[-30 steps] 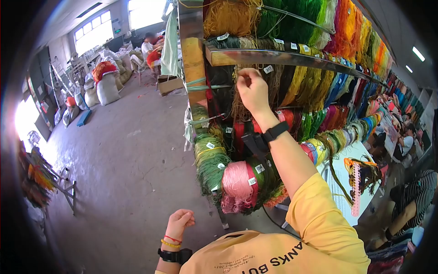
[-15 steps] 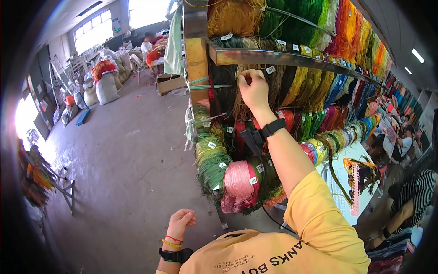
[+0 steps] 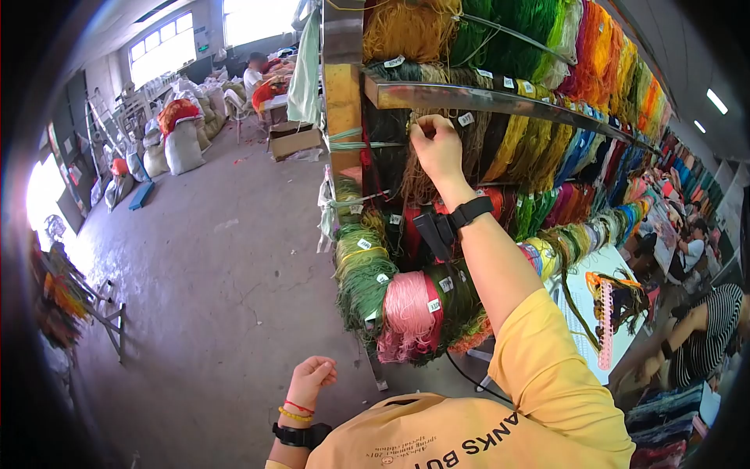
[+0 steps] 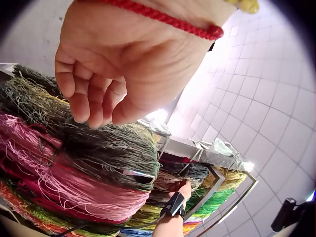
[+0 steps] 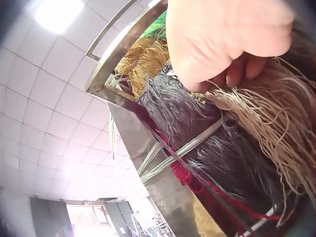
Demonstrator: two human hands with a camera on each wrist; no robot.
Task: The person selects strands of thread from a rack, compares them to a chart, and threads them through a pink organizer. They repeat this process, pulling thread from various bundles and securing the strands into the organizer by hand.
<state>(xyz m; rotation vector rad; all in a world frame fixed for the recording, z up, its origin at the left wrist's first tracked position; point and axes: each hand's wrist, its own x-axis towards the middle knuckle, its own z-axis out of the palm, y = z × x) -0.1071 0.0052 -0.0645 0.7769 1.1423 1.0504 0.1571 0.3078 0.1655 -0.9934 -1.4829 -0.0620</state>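
My right hand (image 3: pixel 439 150) is raised to a rack of hanging thread, just below a metal bar (image 3: pixel 469 98). Its thumb and fingers pinch at the brown thread hank (image 3: pixel 418 181). In the right wrist view the curled fingers sit at the top of these tan-brown strands (image 5: pixel 269 116), beside a dark grey hank (image 5: pixel 180 106); the palm hides the fingertips. My left hand (image 3: pixel 312 377) hangs low beside my body, loosely curled and holding nothing. The left wrist view shows it in front of green and pink hanks (image 4: pixel 98 185).
A padded-looking roll of green thread (image 3: pixel 363 262) and a pink hank (image 3: pixel 408 305) jut out at the rack's near end. White paper (image 3: pixel 582 313) with thread samples lies right. Filled sacks (image 3: pixel 184 147) and a cardboard box (image 3: pixel 294 143) stand far left. A person in stripes (image 3: pixel 707 336) is at right.
The rack has shifted slightly right in the head view. My right hand stays at the brown thread, its fingers slightly moved. The left hand keeps its place. The person in stripes has changed posture.
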